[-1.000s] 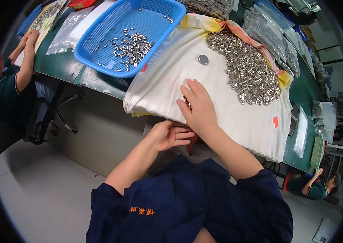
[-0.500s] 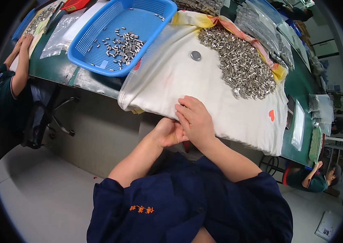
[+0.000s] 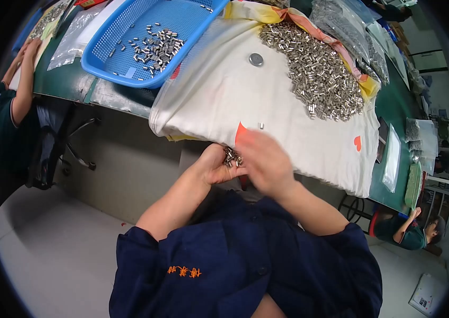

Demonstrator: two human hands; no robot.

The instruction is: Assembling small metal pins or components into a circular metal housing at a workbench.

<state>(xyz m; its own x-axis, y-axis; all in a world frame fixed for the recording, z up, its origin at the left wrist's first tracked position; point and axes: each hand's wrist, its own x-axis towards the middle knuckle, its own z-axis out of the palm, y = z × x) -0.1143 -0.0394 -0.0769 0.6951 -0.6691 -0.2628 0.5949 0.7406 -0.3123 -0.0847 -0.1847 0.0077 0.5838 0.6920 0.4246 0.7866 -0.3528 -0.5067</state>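
Green table point(image 3: 65, 85), far side. White cloth point(image 3: 224, 100) draped over its near edge, likely to keep small parts from rolling or scratching. Blue basket point(image 3: 145, 26), far left, holding a few sorted metal pieces point(image 3: 153, 45). Large heap of metal pieces point(image 3: 317, 74) on the cloth, far right. Left hand point(image 3: 215, 167), cupped at the near edge of the cloth, holds a small cluster of metal pieces point(image 3: 232, 157). Right hand point(image 3: 267, 161), blurred, is close against the left; its grip cannot be told.
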